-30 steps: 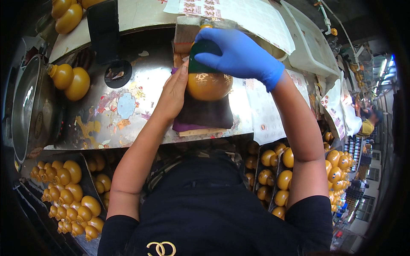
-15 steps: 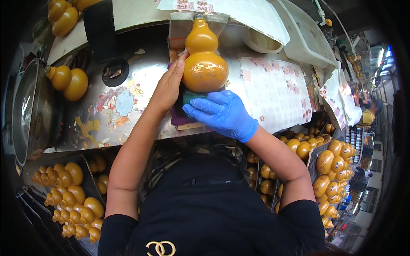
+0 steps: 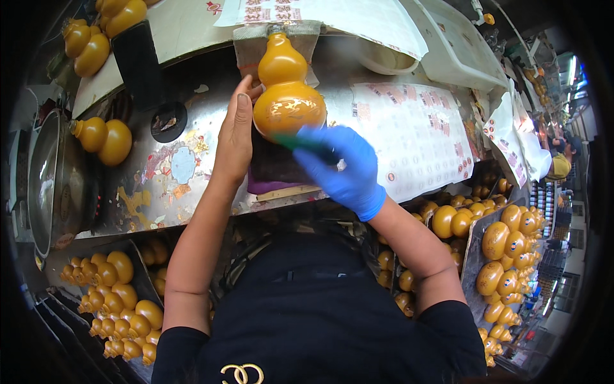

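A golden-yellow gourd-shaped bottle (image 3: 289, 105) lies in front of me with its neck pointing away, over a dark pad with purple cloth (image 3: 275, 185). Fine gold decoration shows on its wide lower bulb. My bare left hand (image 3: 235, 134) rests against the bottle's left side; its thumb stands up clear of the surface and its fingers stretch along the side, partly hidden. In a blue glove, my right hand (image 3: 342, 166) is closed on a flat green scraper-like piece (image 3: 294, 141), blurred by motion, at the near end of the lower bulb.
A printed decal sheet (image 3: 409, 134) covers the metal table at right. Left lie another gourd bottle (image 3: 105, 139), a dark phone-like slab (image 3: 136, 64) and a large metal pan (image 3: 50, 185). Crates of gourd bottles (image 3: 121, 301) stand below on both sides. A white tub (image 3: 470, 48) sits far right.
The left thumb has come off the bottle. My right hand has turned and shifted right, and more of the green piece shows. The bottle appears further left in view.
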A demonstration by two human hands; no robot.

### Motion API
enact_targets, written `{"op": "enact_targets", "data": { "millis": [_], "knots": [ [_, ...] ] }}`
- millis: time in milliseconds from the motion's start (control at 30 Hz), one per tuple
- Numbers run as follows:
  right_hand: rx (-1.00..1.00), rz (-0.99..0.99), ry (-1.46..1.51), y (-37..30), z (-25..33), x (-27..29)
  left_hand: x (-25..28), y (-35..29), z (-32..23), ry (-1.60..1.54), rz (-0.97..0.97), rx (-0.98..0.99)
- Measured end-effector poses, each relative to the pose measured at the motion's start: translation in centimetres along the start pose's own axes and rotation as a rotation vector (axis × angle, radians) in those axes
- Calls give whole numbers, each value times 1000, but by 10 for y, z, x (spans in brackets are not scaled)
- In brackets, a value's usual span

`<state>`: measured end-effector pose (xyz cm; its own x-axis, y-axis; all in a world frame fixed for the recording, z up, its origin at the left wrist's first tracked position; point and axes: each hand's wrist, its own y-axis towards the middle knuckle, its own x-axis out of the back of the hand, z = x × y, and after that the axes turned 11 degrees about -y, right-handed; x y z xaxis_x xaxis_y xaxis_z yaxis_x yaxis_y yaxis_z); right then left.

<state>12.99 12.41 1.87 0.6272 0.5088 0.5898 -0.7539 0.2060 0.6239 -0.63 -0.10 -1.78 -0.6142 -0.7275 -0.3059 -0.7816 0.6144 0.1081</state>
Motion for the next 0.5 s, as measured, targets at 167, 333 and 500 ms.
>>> {"op": "enact_targets", "data": {
  "millis": [167,333,500],
  "knots": [
    [-615,-83,301,11,-28,-11,-16,0,4,56,-42,45],
    [-768,-72,461,6,-52,-2,-20,-1,-8,-107,-38,161],
    [-204,-18,316,42,-34,2,-5,6,11,-182,-119,242]
  ]
}}
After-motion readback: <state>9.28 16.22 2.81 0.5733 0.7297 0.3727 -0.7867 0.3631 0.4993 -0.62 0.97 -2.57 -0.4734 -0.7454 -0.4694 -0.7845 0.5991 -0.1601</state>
